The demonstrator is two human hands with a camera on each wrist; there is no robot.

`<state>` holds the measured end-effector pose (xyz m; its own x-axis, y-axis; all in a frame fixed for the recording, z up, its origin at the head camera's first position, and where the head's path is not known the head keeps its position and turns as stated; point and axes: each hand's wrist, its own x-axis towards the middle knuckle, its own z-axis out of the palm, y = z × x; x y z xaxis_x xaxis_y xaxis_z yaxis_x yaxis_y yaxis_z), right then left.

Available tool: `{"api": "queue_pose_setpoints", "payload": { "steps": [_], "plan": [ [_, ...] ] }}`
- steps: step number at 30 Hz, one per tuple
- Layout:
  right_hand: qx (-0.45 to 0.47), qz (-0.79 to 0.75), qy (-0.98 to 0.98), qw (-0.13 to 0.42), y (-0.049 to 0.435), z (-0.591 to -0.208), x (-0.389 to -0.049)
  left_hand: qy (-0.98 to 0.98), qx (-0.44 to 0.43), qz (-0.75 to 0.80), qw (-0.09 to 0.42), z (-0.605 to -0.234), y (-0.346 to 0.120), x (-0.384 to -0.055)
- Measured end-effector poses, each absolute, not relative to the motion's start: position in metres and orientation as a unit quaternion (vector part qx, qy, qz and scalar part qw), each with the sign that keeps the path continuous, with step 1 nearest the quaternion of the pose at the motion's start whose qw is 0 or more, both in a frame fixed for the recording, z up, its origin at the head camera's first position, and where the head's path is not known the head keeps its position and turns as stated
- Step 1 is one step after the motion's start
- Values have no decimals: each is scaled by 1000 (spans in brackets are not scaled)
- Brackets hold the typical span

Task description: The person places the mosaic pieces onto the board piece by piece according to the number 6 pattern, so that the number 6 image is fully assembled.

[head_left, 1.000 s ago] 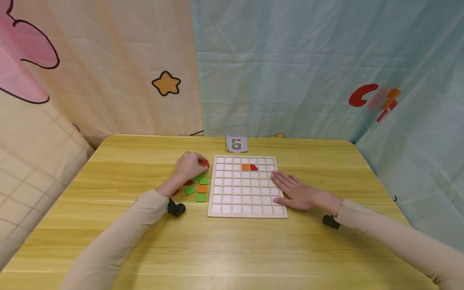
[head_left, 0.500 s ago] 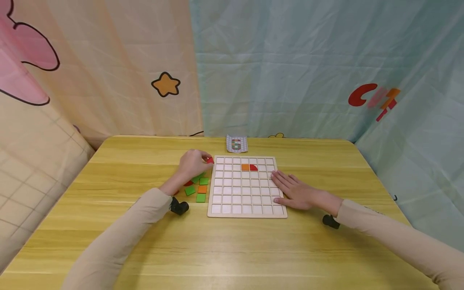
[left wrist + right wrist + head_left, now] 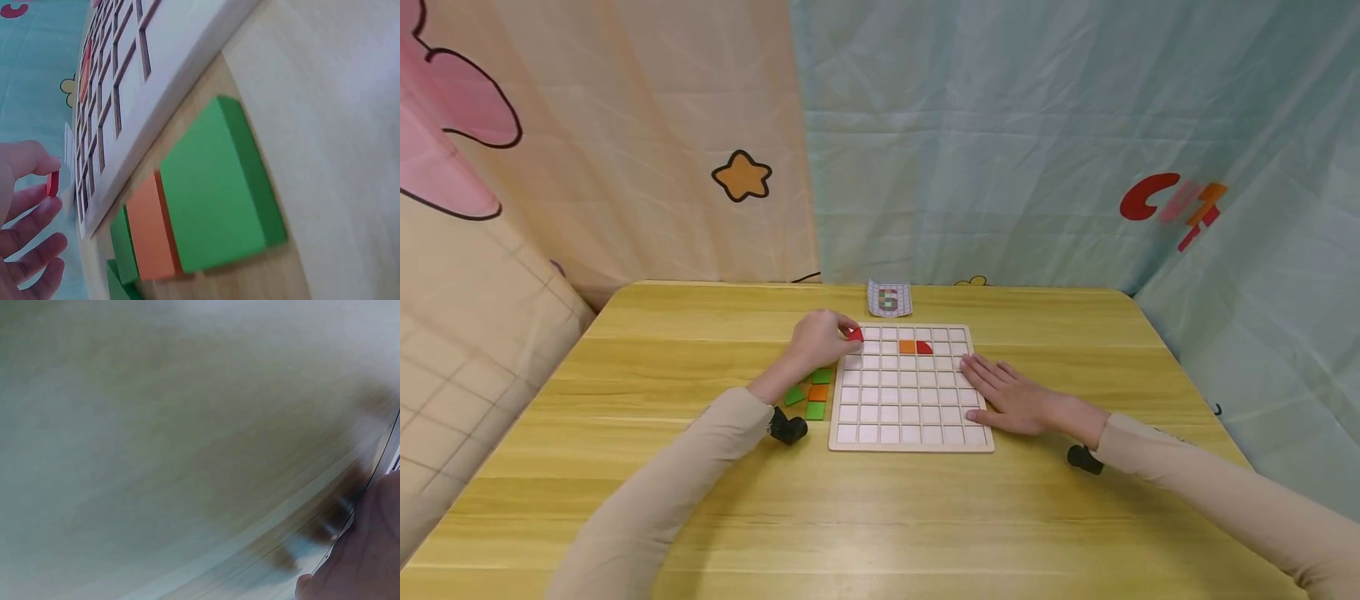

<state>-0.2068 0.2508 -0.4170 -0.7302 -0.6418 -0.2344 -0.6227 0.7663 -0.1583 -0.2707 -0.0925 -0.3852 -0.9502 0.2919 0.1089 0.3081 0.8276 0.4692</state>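
Observation:
My left hand [image 3: 822, 342] pinches a red tile [image 3: 856, 334] between thumb and fingers, over the upper left corner of the white grid board [image 3: 888, 412]. In the left wrist view the red tile [image 3: 53, 183] shows edge-on at the fingertips. An orange square tile [image 3: 907, 347] and a red quarter-round tile [image 3: 924, 347] lie side by side in the board's second row. My right hand [image 3: 1011, 398] lies flat with straight fingers on the board's right edge. Only part of the right hand [image 3: 369, 550] shows in the right wrist view.
Left of the board lie loose green tiles [image 3: 815, 410] and an orange tile [image 3: 818, 392], some hidden behind my left forearm. A paper card [image 3: 890, 298] with a coloured grid pattern lies behind the board. A curtain [image 3: 1000, 150] hangs along the table's far edge.
My left hand has moved right with the red tile, from beside the loose tiles to over the board's upper left corner. The right hand has stayed in place.

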Motion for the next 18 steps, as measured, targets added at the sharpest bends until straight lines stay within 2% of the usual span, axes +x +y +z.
{"api": "queue_pose_setpoints", "payload": {
  "steps": [12,18],
  "plan": [
    [-346,-42,928,133,250,-414,-205,-953,-176,-245,-9,-386,-70,-273],
    [-341,-32,929,140,249,-414,-206,-953,-185,-241,-4,-388,-61,-273]
  ]
}}
